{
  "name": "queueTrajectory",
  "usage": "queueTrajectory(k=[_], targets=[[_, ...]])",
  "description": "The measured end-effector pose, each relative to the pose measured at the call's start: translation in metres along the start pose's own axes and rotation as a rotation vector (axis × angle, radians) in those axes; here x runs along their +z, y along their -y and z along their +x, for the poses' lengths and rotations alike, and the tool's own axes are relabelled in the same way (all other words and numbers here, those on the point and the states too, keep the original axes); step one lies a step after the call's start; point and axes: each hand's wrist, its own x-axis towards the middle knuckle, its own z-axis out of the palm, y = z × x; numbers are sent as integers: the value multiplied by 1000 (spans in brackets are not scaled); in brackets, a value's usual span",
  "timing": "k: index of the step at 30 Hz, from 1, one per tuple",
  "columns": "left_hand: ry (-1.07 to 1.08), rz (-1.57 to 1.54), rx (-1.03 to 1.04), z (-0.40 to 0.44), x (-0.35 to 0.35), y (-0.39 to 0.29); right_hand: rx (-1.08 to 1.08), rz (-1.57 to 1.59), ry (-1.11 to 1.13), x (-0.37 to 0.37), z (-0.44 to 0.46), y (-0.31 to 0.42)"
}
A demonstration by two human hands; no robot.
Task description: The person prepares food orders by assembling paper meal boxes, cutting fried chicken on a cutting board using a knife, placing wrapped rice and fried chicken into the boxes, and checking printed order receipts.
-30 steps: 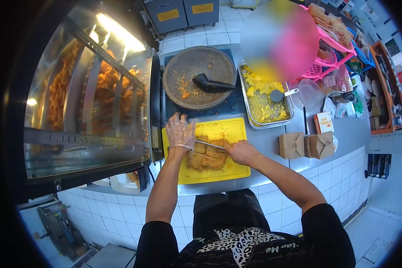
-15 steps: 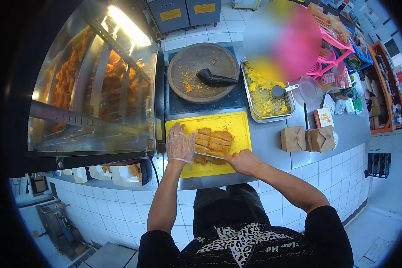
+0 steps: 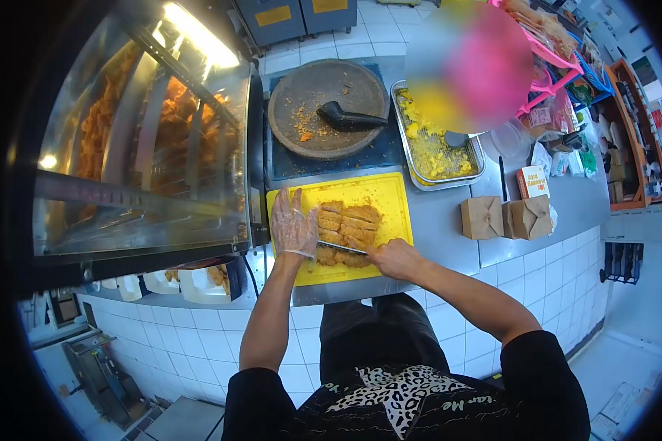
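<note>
My left hand (image 3: 294, 226), in a clear plastic glove, rests open on the left part of the yellow cutting board (image 3: 393, 192), fingers stretched away from me. It lies right beside a piece of breaded fried meat (image 3: 351, 222), golden brown and cut into several strips. My right hand (image 3: 395, 259), bare, is closed round the handle of a knife (image 3: 343, 248). The blade points left across the meat, with larger strips beyond it and a narrower portion on my side. My fist hides the handle.
Behind the board stands a round stone mortar (image 3: 290, 88) with a dark pestle (image 3: 353, 117) in it. A metal tray (image 3: 449, 184) of yellow food is to its right. Brown paper boxes (image 3: 482, 218) sit farther right. A lit glass food case (image 3: 228, 184) borders the left.
The view has shifted slightly, so the counter sits a little higher and farther left. The knife stays in my right hand at the meat, and my left hand remains beside it.
</note>
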Motion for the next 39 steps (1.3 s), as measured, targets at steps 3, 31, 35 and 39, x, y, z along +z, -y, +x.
queueTrajectory(k=[3, 31, 35, 39], targets=[[-88, -78, 3, -5, -15, 2, -30, 54, -33, 6, 0, -5], [375, 112, 614, -17, -30, -9, 739, 1262, -713, 92, -104, 136], [229, 8, 306, -26, -21, -21, 652, 1256, -728, 109, -107, 140], [145, -111, 242, -29, -10, -21, 576, 1329, -803, 123, -110, 146]])
